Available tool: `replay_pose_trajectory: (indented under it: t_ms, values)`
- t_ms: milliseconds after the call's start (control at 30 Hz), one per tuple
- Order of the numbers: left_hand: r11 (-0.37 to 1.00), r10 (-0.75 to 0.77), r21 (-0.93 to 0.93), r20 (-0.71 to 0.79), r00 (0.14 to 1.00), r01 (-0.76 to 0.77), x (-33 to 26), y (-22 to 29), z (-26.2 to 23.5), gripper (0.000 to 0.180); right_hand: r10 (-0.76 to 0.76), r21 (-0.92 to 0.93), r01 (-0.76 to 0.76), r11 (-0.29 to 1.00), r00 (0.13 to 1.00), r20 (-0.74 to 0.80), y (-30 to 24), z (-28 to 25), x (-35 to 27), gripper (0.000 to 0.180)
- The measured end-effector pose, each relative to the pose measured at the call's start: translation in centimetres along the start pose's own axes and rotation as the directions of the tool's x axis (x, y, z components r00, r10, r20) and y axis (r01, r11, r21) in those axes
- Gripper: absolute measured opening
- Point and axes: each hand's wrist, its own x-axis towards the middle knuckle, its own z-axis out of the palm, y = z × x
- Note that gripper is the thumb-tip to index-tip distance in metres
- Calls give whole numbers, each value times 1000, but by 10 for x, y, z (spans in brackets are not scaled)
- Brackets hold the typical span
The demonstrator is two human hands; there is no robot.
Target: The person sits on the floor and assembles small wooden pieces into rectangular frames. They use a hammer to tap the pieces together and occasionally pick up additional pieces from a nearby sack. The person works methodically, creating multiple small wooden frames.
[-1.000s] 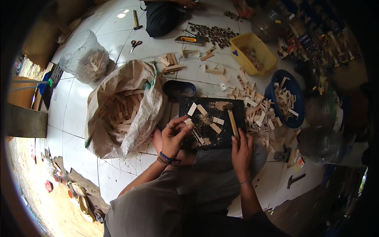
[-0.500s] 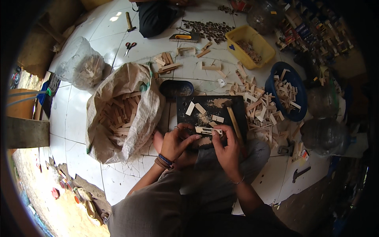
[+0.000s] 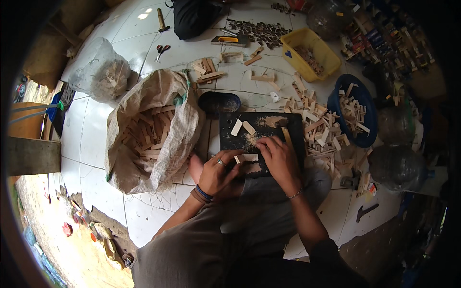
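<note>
A black board (image 3: 228,126) lies in front of my crossed legs, scattered with sawdust. My left hand (image 3: 218,174) is closed on a small pale wooden piece (image 3: 248,157) at the near part of the board. Over the board's right half, my right hand (image 3: 279,163) has its fingertips pinched together; what they hold, if anything, is hidden. Just beyond the hands lie two loose wooden blocks, a pale block (image 3: 236,127) and a tilted block (image 3: 248,127). A hammer (image 3: 286,137) with a wooden handle rests on the board, partly behind my right hand.
To the left stands an open woven sack (image 3: 185,129) of wooden strips. A dark blue oval tray (image 3: 204,102) sits beyond the board. Assembled wooden pieces (image 3: 319,125) pile up at right, beside a blue basin (image 3: 336,129) and a yellow tub (image 3: 329,62). Another hammer (image 3: 367,211) lies at lower right.
My right hand has let go of the wooden piece and moved up and right over the board. The left hand still holds the piece, now lower on the board.
</note>
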Motion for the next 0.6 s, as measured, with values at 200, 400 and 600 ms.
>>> replay_pose_trajectory:
  t_ms: [200, 400, 600]
  values:
    - [997, -56, 54, 12, 998, 56, 1, 5, -5, 48, -73, -158, 82, 984, 995, 62, 4, 19, -3, 12]
    - [995, -49, 83, 14, 999, 48, 4, 3, -1, 50, -66, -236, 99, 967, 987, 145, 0, 20, 7, 11]
    - [998, -44, 39, -27, 999, 45, 5, 0, 4, 54, 37, 3, -38, 999, 999, 31, 3, 0, 9, 17]
